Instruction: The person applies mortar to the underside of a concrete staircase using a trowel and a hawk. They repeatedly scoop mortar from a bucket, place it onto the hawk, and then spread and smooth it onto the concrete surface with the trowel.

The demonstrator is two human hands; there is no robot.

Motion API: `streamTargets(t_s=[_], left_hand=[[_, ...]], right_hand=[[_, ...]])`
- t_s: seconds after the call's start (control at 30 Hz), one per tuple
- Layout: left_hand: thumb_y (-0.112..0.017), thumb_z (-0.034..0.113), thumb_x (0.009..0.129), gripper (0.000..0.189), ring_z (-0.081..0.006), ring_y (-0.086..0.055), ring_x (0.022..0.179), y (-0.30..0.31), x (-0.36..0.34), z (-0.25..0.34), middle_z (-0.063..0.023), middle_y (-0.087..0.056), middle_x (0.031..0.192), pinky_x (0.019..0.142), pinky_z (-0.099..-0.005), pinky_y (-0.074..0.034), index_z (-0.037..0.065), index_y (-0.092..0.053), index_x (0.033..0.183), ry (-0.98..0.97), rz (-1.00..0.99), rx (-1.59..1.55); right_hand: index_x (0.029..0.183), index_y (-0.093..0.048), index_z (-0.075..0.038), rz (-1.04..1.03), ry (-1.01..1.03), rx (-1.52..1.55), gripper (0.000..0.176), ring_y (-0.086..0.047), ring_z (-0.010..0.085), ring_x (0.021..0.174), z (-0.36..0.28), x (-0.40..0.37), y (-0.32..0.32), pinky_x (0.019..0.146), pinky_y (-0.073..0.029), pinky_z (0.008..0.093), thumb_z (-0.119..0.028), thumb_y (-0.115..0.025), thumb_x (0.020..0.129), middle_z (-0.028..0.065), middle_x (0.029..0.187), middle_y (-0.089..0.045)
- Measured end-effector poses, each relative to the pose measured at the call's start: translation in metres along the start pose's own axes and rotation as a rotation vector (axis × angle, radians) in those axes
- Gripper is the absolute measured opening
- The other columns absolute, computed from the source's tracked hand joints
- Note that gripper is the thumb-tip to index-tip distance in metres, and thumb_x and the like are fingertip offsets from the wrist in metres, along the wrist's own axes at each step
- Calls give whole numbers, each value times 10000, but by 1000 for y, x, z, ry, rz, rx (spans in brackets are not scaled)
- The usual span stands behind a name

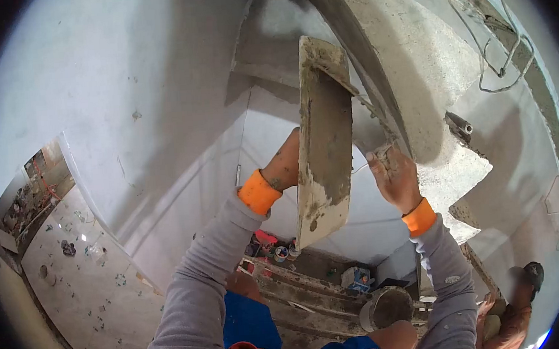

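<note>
A long pale board [325, 152] smeared with grey mortar is tilted nearly upright in the middle. My left hand [283, 163] is behind its left edge, with the fingers hidden by the board. To the right, my right hand [394, 176] is closed on the handle end of a mortar-covered trowel [364, 104], whose blade reaches up to the board's upper part. Both of my sleeves are grey with orange cuffs.
A concrete staircase underside [414, 55] with stepped edges rises at the right, near bent wires [506, 81]. Below are planks [314, 302], a bucket [387, 308] and small containers [280, 253]. Another person [510, 320] is at the lower right.
</note>
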State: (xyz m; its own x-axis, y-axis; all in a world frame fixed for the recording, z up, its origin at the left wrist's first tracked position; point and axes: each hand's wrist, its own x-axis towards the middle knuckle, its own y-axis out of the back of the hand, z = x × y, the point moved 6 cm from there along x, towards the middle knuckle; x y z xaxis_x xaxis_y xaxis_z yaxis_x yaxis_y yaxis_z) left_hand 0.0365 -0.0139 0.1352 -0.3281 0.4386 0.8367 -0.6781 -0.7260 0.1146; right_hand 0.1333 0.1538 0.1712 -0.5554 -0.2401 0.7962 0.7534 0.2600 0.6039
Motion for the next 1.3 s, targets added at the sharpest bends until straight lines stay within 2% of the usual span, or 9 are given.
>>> streamTargets(t_s=[0.23,0.43,0.47,0.57,0.67,0.73,1.03,1.2,1.3], left_hand=[[-638,150,787,407,-195,-541,1015,-23,-8,-44,-97,-558,1106,849,-333,-463,42,-493,1152,106,-36,-313],[-602,156,819,408,-201,-535,1030,-47,-33,-143,-95,-541,1138,864,-340,-461,42,-464,1186,337,46,-644],[-596,157,824,408,-202,-534,1032,-49,-39,-159,-95,-539,1143,867,-341,-460,42,-459,1191,368,74,-698],[-577,160,840,408,-205,-531,1039,-55,-56,-196,-94,-530,1159,874,-344,-459,42,-445,1208,431,147,-810],[-559,163,856,409,-208,-528,1046,-59,-70,-216,-93,-522,1175,882,-348,-458,42,-431,1225,465,181,-866],[-547,165,866,409,-210,-526,1051,-62,-78,-224,-93,-517,1185,887,-350,-457,42,-421,1236,477,199,-896],[-502,173,904,410,-218,-518,1070,-72,-91,-254,-91,-496,1223,907,-360,-453,42,-386,1276,500,250,-940],[-495,178,907,410,-220,-514,1074,-45,-94,-260,-93,-494,1226,911,-363,-450,44,-383,1278,499,300,-863],[-491,180,909,410,-221,-512,1077,-18,-98,-264,-93,-493,1228,913,-364,-449,45,-381,1280,496,339,-812]], right_hand=[[779,-558,-32,80,-143,-138,252,-565,379,601,27,-19,32,525,-447,399,-270,-624,828,181,660,-573],[813,-526,-3,24,-223,-238,266,-540,376,587,47,-91,84,525,-423,415,-258,-593,845,190,666,-542],[795,-513,-2,31,-107,-320,265,-512,374,564,49,-111,91,513,-409,414,-253,-583,848,182,640,-509],[706,-483,-2,13,-412,-241,249,-464,373,548,73,-191,114,507,-379,418,-192,-568,843,161,614,-457],[719,-494,-10,14,-376,-379,194,-470,357,545,81,-275,129,514,-376,420,-148,-576,827,157,598,-442],[723,-502,-8,-59,-481,-585,211,-484,352,550,86,-332,133,519,-374,438,-176,-578,826,153,586,-456],[783,-564,10,-509,-1210,-460,335,-560,411,673,98,-521,115,560,-420,473,-323,-604,795,223,718,-582],[879,-618,-31,-415,-975,-518,523,-580,388,594,85,-522,119,563,-444,482,-533,-478,829,198,679,-608],[1008,-599,-40,-503,-1095,-462,512,-597,388,684,96,-518,134,629,-466,473,-504,-529,805,197,754,-624]])
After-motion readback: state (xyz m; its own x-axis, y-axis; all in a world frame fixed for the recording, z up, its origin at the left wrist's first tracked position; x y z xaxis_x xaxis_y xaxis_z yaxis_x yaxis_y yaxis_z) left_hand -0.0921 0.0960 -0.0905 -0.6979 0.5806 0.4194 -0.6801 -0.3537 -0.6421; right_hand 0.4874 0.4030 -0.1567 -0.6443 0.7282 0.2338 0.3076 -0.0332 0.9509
